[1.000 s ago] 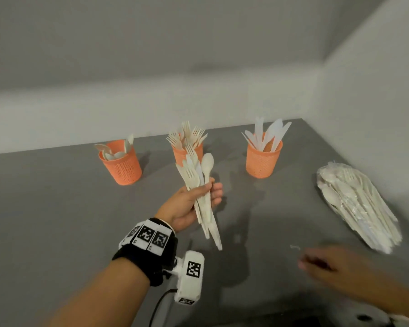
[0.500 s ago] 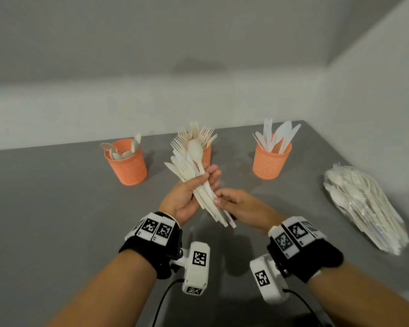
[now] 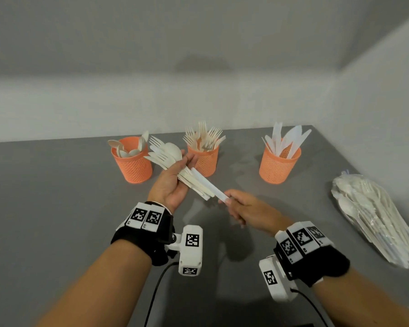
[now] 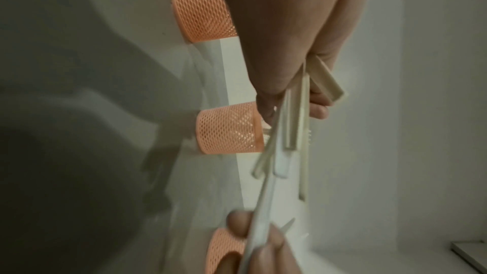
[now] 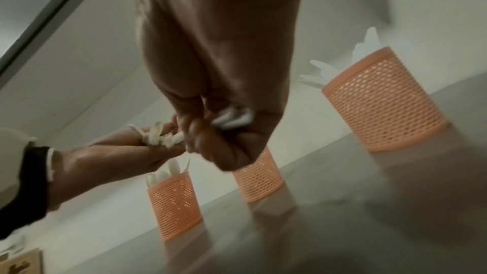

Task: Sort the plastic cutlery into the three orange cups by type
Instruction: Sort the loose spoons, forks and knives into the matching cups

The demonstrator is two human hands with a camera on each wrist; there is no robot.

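Three orange mesh cups (image 3: pixel 132 161) (image 3: pixel 204 160) (image 3: pixel 279 165) line the grey table's (image 3: pixel 45 208) far edge, holding spoons, forks and knives left to right; bare surface lies nearer. Centre frame, the left hand (image 3: pixel 171 182) grips a fanned cutlery bundle (image 3: pixel 175 165) while the right hand (image 3: pixel 243 208) pinches one white handle (image 3: pixel 210 186). Far right lies a bagged cutlery pack (image 3: pixel 373 215). Only the right wrist view shows a pale board (image 5: pixel 23 262), lower left.
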